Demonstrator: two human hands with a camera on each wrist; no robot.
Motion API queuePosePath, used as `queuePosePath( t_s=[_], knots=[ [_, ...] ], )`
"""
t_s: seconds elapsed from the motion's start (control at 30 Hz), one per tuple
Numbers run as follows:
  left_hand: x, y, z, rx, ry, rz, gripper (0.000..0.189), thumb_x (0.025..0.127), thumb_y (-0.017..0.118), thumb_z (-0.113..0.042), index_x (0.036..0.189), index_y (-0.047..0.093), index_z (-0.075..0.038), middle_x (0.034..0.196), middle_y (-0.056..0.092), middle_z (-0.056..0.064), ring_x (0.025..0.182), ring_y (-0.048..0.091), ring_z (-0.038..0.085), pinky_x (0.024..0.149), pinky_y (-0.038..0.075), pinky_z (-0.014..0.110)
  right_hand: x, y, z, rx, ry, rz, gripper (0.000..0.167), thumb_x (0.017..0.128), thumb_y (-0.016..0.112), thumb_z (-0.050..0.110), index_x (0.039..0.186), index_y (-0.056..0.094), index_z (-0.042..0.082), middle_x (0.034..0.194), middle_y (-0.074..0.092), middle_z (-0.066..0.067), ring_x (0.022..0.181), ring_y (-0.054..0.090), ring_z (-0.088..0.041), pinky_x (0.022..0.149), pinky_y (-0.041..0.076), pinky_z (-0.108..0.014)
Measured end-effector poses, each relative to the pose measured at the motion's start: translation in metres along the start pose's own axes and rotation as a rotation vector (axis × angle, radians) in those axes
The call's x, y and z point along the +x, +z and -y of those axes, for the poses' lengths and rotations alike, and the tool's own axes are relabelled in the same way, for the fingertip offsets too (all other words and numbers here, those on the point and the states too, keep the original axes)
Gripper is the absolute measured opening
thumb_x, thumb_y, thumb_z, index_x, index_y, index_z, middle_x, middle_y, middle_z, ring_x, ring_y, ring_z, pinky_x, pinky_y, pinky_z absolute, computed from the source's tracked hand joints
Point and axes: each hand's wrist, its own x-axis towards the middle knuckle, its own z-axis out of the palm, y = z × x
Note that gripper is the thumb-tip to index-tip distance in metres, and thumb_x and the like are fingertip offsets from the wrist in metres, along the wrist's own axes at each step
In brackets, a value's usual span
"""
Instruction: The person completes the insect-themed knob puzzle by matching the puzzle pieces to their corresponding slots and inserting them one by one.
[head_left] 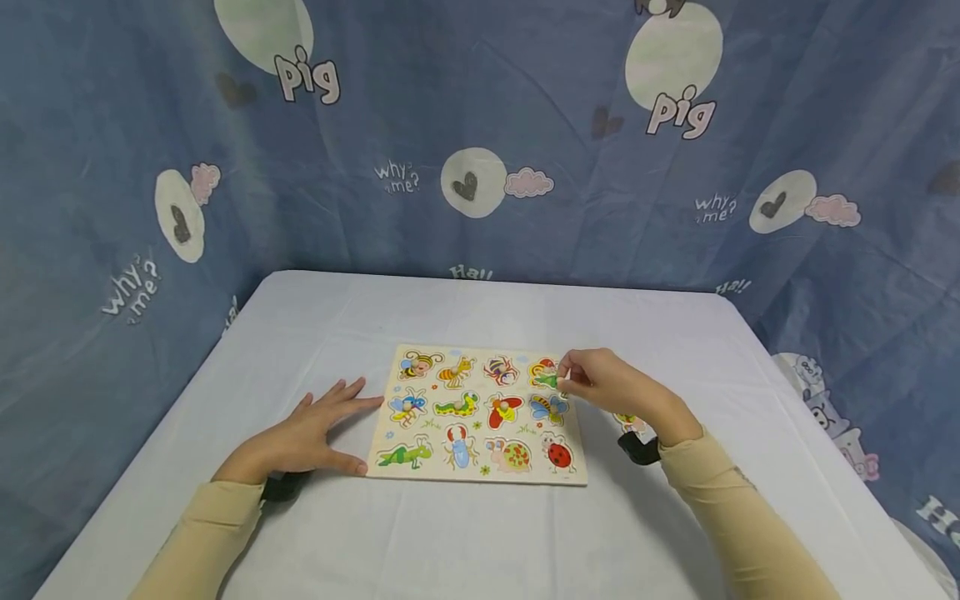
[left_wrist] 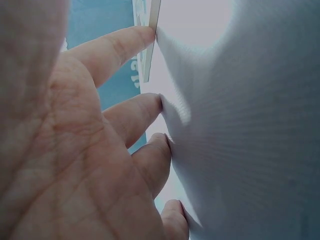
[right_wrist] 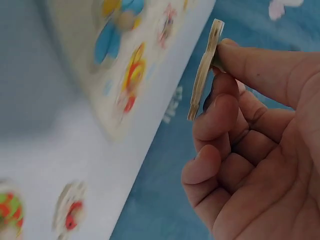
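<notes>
A wooden insect puzzle board (head_left: pixel 480 477) lies on the table with rows of colourful insect pictures. My left hand (head_left: pixel 311 433) is spread flat at its left edge; the index finger (left_wrist: pixel 117 47) touches the board's side in the left wrist view, and the thumb is by the lower corner. Over the board's upper right corner, my right hand (head_left: pixel 615 385) pinches a thin wooden puzzle piece (right_wrist: pixel 204 75) between thumb and fingers. The right wrist view shows this piece edge-on, so its picture is hidden there. Knobs stand on several pieces, including the blue-winged bee (head_left: pixel 549 408).
A loose piece (head_left: pixel 630 423) lies beside the right wrist, partly covered by the forearm. Lower left in the right wrist view are a ladybird piece (right_wrist: pixel 72 215) and a green piece with red spots (right_wrist: pixel 10 207). White cloth covers the table (head_left: pixel 480 542); a blue printed curtain (head_left: pixel 480 100) hangs behind.
</notes>
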Motion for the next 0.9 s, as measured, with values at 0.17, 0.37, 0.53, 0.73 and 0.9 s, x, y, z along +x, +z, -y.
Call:
queuePosePath(
  t_s=[0.17, 0.37, 0.53, 0.73, 0.9],
  knots=[
    [-0.001, -0.002, -0.002, -0.006, -0.002, 0.002, 0.104, 0.071, 0.098, -0.049, 0.16, 0.052, -0.022, 0.178, 0.021, 0.026, 0.164, 0.008, 0.056, 0.122, -0.003, 0.085, 0.016, 0.005, 0.021, -0.008, -0.08, 0.055, 0.007, 0.104, 0.07, 0.01, 0.104, 0.067, 0.004, 0.07, 0.048, 0.006, 0.064, 0.044, -0.007, 0.062, 0.039, -0.022],
    [-0.002, -0.002, -0.002, -0.003, -0.006, 0.004, 0.105, 0.07, 0.098, -0.049, 0.161, 0.052, -0.022, 0.178, 0.021, 0.025, 0.164, 0.008, 0.055, 0.122, -0.003, 0.085, 0.032, 0.015, 0.041, -0.021, -0.109, 0.125, 0.009, 0.105, 0.071, 0.014, 0.107, 0.068, 0.006, 0.069, 0.048, 0.007, 0.063, 0.043, -0.005, 0.062, 0.041, -0.021],
    [-0.002, -0.002, -0.001, -0.001, -0.009, 0.003, 0.105, 0.071, 0.098, -0.049, 0.161, 0.052, -0.022, 0.178, 0.021, 0.025, 0.164, 0.008, 0.055, 0.122, -0.003, 0.085, 0.043, 0.025, 0.052, -0.027, -0.16, 0.157, 0.007, 0.105, 0.071, 0.013, 0.107, 0.069, 0.007, 0.073, 0.054, 0.006, 0.064, 0.044, -0.003, 0.063, 0.043, -0.02],
    [-0.003, -0.001, 0.001, 0.004, -0.007, 0.001, 0.105, 0.07, 0.098, -0.05, 0.161, 0.052, -0.022, 0.178, 0.02, 0.026, 0.164, 0.008, 0.056, 0.121, -0.003, 0.085, 0.056, 0.036, 0.066, -0.034, -0.195, 0.196, 0.005, 0.106, 0.069, 0.012, 0.107, 0.069, 0.007, 0.075, 0.055, 0.004, 0.066, 0.044, -0.004, 0.066, 0.043, -0.02],
    [-0.001, -0.001, 0.001, 0.011, -0.008, 0.003, 0.105, 0.07, 0.098, -0.05, 0.161, 0.052, -0.023, 0.178, 0.02, 0.025, 0.164, 0.008, 0.055, 0.121, -0.002, 0.085, 0.065, 0.048, 0.075, -0.059, -0.215, 0.227, 0.005, 0.106, 0.069, 0.014, 0.109, 0.069, 0.009, 0.075, 0.057, 0.004, 0.064, 0.044, -0.005, 0.07, 0.044, -0.022]
  ],
)
